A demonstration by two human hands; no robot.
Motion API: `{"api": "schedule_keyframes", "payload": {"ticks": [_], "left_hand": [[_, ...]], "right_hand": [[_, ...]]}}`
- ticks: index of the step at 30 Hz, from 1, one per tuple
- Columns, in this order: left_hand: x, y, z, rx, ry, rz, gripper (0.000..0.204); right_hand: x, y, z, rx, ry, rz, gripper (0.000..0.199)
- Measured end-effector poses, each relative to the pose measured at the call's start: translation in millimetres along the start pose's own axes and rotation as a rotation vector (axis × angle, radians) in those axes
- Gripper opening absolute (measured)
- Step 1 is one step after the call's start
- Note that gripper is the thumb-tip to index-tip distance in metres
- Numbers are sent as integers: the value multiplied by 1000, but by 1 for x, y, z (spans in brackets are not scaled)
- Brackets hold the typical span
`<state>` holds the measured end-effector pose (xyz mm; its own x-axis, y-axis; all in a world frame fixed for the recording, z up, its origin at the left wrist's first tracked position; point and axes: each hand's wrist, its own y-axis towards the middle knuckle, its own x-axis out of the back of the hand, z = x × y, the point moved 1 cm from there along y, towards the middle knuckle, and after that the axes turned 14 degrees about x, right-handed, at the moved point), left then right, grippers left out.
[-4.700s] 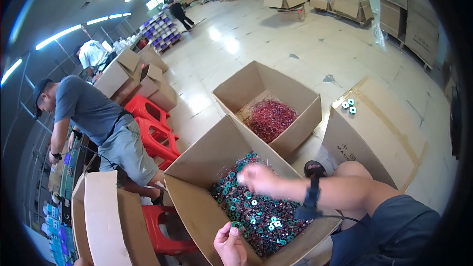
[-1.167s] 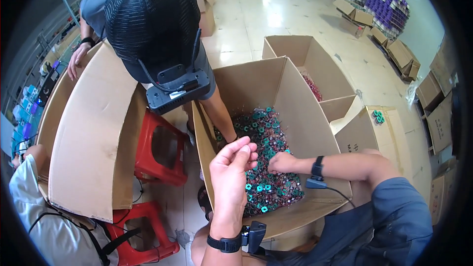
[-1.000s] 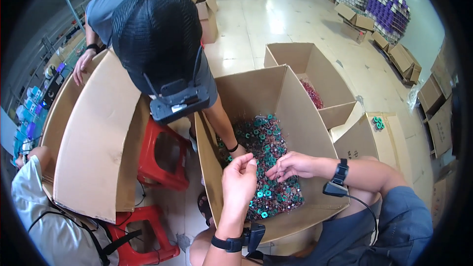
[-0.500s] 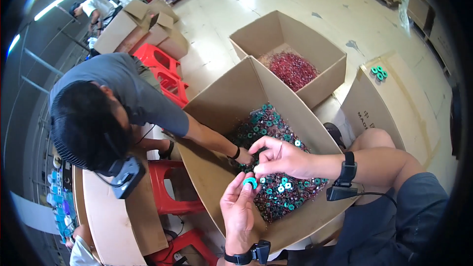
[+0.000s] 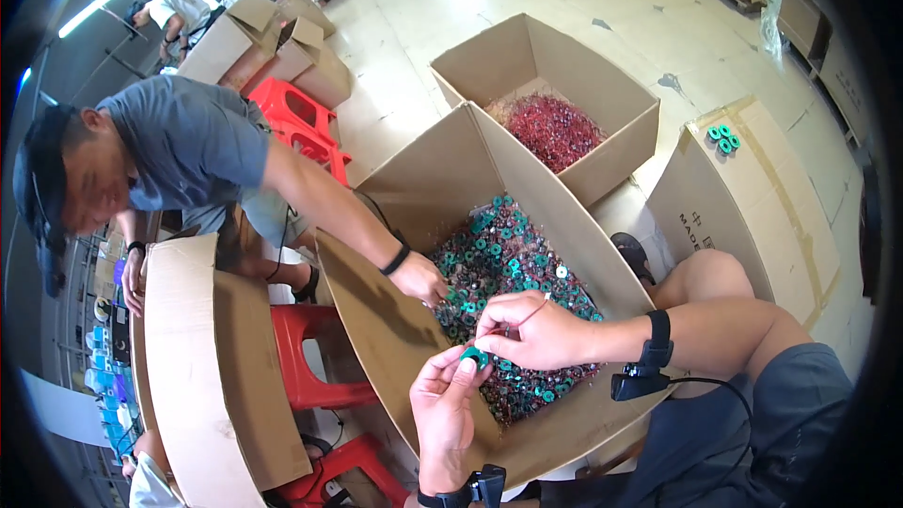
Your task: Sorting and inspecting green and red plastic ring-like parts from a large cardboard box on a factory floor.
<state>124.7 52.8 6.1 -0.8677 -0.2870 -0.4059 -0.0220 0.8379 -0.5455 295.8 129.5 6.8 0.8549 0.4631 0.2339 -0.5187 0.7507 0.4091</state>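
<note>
A small green ring (image 5: 475,357) is pinched between the thumb and fingers of my left hand (image 5: 444,409), over the near part of a large cardboard box (image 5: 555,198). Right beside it, my right hand (image 5: 541,331) has thumb and fingers pressed together on a thin reddish wire (image 5: 513,331). One end of the wire sticks up past the fingers; whether it passes through the ring I cannot make out. Below both hands lies a loose heap of green rings and small dark red pieces (image 5: 513,263). A co-worker's hand (image 5: 420,279) reaches into the same heap from the left.
Behind stands another open box (image 5: 611,155) holding a dark red wiry pile (image 5: 555,132). At right, several green rings (image 5: 723,139) rest on a cardboard flap (image 5: 767,198). Red stools (image 5: 315,367) and a cardboard panel (image 5: 193,367) stand at left, near the co-worker (image 5: 188,141).
The co-worker has leaned back to the left, head raised, with the reaching hand drawn leftward. My right hand has lowered slightly beside the ring; a reddish wire now shows in it.
</note>
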Motion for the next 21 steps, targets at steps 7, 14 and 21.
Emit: {"api": "schedule_keyframes", "payload": {"ticks": [7, 14, 21], "left_hand": [[2, -4, 7, -73, 69, 13, 29], [-9, -5, 7, -144, 31, -126, 31], [-8, -2, 9, -231, 7, -91, 31]], "right_hand": [[0, 2, -5, -196, 181, 77, 16], [-5, 2, 0, 10, 44, -49, 13], [-4, 4, 4, -147, 100, -4, 14]]}}
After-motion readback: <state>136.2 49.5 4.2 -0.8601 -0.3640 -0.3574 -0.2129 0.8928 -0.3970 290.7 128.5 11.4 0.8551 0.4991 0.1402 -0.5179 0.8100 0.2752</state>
